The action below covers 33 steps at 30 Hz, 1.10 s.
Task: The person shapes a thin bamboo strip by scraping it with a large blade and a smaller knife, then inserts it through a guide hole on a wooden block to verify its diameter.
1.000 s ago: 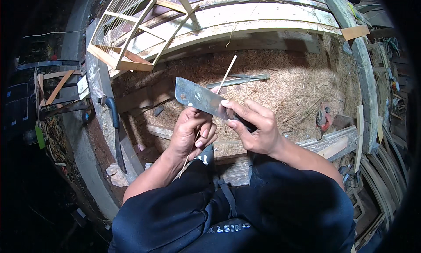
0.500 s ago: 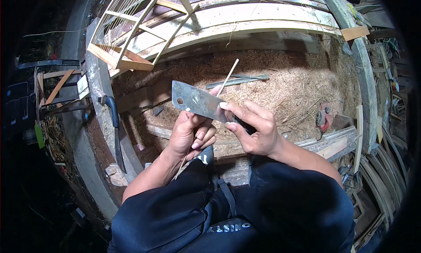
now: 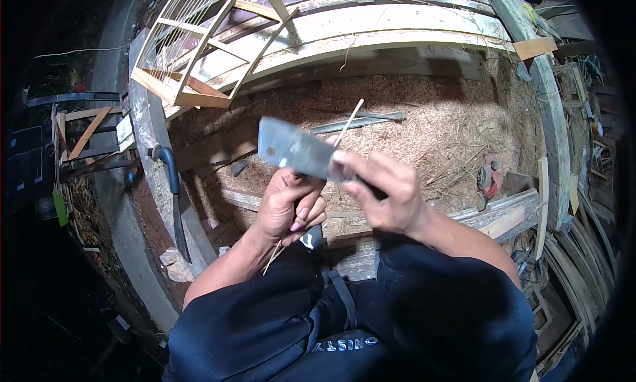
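My right hand (image 3: 387, 190) is closed round the dark handle of a cleaver (image 3: 295, 147), its broad blade pointing left and smeared by motion. A thin wooden stick (image 3: 352, 117) slants up and to the right from behind the blade. My left hand (image 3: 281, 206), under the blade, is closed round that stick, whose lower end (image 3: 272, 257) shows below the fingers. The blade hides where its edge meets the stick, and also the tips of some left fingers.
Wood shavings (image 3: 437, 140) cover the ground ahead, with grey strips (image 3: 364, 121) lying on them. A wooden frame with thin bars (image 3: 192, 57) rests on the bench (image 3: 397, 24) at the far left. A blue-handled blade tool (image 3: 173, 183) lies left, a red tool (image 3: 489, 176) right.
The cleaver has turned slightly and its blade is now blurred. The stick has shifted a little down and to the right at its top. Both hands keep their hold.
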{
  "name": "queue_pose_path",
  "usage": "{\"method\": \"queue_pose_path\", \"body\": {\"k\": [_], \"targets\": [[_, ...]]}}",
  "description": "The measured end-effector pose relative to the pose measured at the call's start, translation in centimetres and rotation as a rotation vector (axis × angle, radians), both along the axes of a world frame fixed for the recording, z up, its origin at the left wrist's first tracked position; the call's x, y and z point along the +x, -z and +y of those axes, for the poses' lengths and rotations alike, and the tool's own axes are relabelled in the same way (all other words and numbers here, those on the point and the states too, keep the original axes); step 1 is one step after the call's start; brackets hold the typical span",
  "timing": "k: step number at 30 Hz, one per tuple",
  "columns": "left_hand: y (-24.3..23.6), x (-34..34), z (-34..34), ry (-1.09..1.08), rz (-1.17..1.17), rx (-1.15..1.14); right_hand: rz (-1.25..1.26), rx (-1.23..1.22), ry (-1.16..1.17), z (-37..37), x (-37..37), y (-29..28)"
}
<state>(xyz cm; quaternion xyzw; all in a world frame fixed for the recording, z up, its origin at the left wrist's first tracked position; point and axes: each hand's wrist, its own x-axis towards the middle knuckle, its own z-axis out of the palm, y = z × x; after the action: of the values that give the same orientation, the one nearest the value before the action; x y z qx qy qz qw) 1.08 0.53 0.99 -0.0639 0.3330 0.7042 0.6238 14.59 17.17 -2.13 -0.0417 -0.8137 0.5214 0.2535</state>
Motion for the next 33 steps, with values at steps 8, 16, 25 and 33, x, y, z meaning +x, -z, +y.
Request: {"method": "queue_pose_path", "body": {"k": [8, 16, 25, 33], "targets": [[0.1, 0.0, -0.2, 0.057, 0.039, -0.016, 0.033, 0.124, 0.091, 1.4, -0.4, 0.7], [-0.5, -0.1, 0.4, 0.091, 0.078, -0.041, 0.013, 0.019, 0.220, 2.4, -0.8, 1.0], [0.3, 0.0, -0.3, 0.057, 0.018, -0.025, -0.016, 0.088, 0.060, 1.0, 0.0, -0.3], [0.3, -0.6, -0.1, 0.049, 0.103, -0.025, -0.201, -0.161, 0.390, 4.6, -0.6, 0.5]]}}
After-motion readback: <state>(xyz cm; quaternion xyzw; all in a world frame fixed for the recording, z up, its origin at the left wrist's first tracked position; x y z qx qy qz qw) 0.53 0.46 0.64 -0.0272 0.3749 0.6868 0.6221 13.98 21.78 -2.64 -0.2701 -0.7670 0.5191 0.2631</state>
